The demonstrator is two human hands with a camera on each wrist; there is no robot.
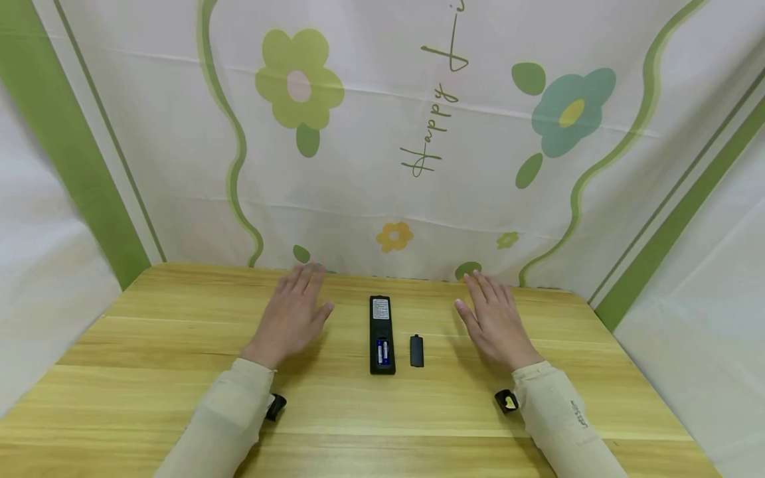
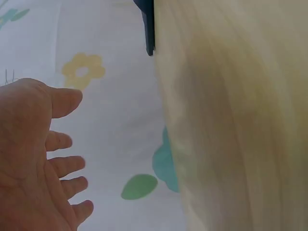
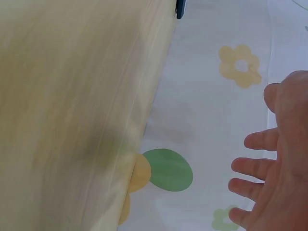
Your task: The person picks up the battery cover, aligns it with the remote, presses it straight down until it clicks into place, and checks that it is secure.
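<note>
A black remote control (image 1: pixel 380 328) lies back side up on the wooden table, a white label near its far end. Its battery bay is uncovered, and two blue-and-white batteries (image 1: pixel 383 352) sit side by side in it. Just right of the remote lies its dark battery cover (image 1: pixel 416 350). My left hand (image 1: pixel 289 315), fingers extended, is held over the table left of the remote. On the other side, to the right of the cover, my right hand (image 1: pixel 493 318) has its fingers straight too. Both palms hold nothing, as the wrist views show.
The wooden table (image 1: pixel 335 411) ends at a white cloth (image 1: pixel 358 172) printed with flowers and lettering, which hangs behind its far edge. Black wrist devices show under the left sleeve (image 1: pixel 224 411) and the right sleeve (image 1: pixel 564 411). More white cloth hangs on both sides.
</note>
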